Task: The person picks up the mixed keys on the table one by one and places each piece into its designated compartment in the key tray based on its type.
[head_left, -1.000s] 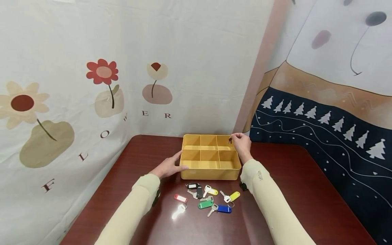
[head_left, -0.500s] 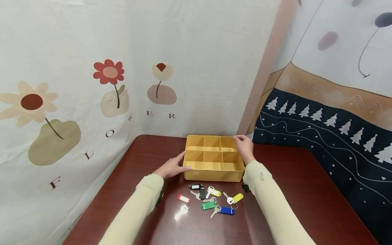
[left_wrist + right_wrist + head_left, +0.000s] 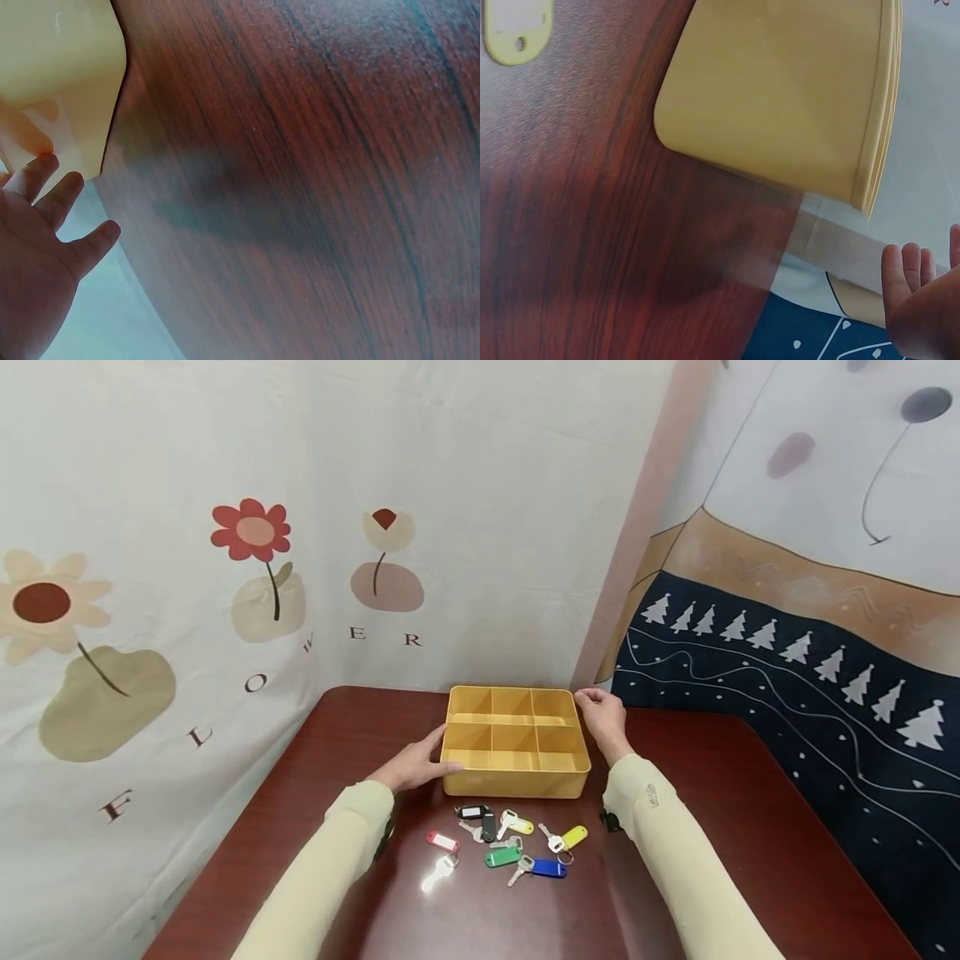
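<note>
Item: pale wall cloth, printed with flowers, filling the upper left and centre of the head frame. Item: navy cloth with white trees, right side.

Item: reddish-brown table, dark-grained, spanning the lower part.

Item: my two cream sleeves, entering from the bottom edge.

Item: yellow box, six compartments in two rows of three, upright on the table just below centre of frame.

Item: my left hand, left of the box. Fingers spread and nearly straight against its left wall; thumb laid on its front near the lower left corner.

Item: my right hand, beside the box's upper right corner. The fingers visible in the right wrist view are extended; I cannot tell whether thumb and forefinger touch the rim or pinch anything.

Items: tags, scattered below the box, lower centre: blue tag, green tag, red tag, two yellow tags, two black tags, one white-labelled.

Items: silver keys, lying among the tags; the lowest left one is bright with glare.
</note>
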Tool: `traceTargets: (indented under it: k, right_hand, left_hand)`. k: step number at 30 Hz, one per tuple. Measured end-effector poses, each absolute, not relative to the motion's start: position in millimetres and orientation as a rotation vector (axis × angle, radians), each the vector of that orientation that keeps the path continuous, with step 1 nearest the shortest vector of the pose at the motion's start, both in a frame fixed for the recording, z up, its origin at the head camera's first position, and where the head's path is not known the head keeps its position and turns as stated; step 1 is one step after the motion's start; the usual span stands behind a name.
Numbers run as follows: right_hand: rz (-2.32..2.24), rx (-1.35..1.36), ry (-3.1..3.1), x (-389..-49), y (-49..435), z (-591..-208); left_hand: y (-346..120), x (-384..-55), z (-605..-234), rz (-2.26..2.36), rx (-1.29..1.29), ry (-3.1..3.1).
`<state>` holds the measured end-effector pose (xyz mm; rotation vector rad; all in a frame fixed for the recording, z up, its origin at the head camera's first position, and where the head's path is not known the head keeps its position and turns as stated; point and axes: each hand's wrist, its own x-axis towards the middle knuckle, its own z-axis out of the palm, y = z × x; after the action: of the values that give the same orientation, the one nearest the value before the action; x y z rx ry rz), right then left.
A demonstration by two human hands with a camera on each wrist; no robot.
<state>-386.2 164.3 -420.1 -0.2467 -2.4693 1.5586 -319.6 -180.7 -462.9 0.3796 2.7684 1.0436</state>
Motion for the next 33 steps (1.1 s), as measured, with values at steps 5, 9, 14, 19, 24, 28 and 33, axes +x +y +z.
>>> traceTargets:
  k: [5,9,14,19,24,28,33]
  right_hand:
    - [1.591,-0.245,-2.462,-381.1,168.6,-420.4]
    - [1.631,-0.246,-2.447,-377.0,173.3,-420.6]
    - [1.649,-0.227,-2.451,-371.0,178.0,-421.9]
    - [1.666,-0.197,-2.479,-365.5,179.7,-423.5]
    - [1.709,-0.204,-2.488,-358.3,177.9,-423.7]
    - [1.732,-0.186,-2.485,-353.0,178.7,-425.5]
    - [1.765,-0.166,-2.473,-344.8,182.8,-428.0]
  left_hand:
    - [-180.3,-320.5,-463.3,1.042,0.348,2.755]
    - [-179.6,-320.8,-463.5,1.040,0.340,2.758]
    - [-180.0,-321.5,-464.7,1.050,0.354,2.752]
    - [-181.7,-321.8,-463.3,1.042,0.360,2.753]
    - [-183.9,-321.0,-463.5,1.042,0.369,2.749]
    - [-183.6,-320.2,-463.8,1.049,0.372,2.749]
    - [-181.8,-319.0,-462.8,1.060,0.374,2.741]
